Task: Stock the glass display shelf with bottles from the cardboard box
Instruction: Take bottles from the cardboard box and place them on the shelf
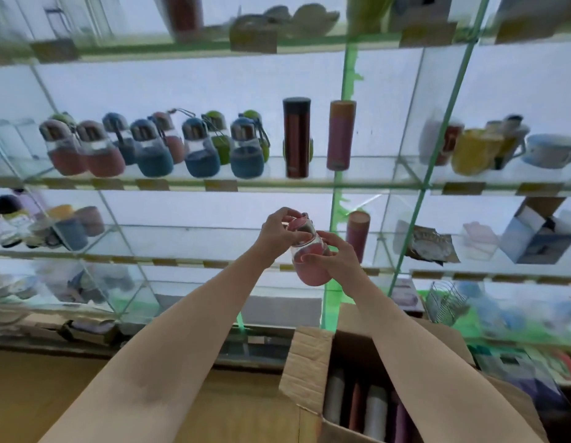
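Ten sleeved bottles (197,148) stand on one shelf (188,184), two tall flasks (296,137) beside them; one pink bottle (309,257) is in two hands (277,233).

top shelf items (277,20) blurred and cut off by the upper edge, cardboard box (306,372) cropped at the bottom, its bottles (373,414) partly hidden

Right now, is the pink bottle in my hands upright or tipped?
Tipped: the pink bottle leans, cap up-left, base down-right.
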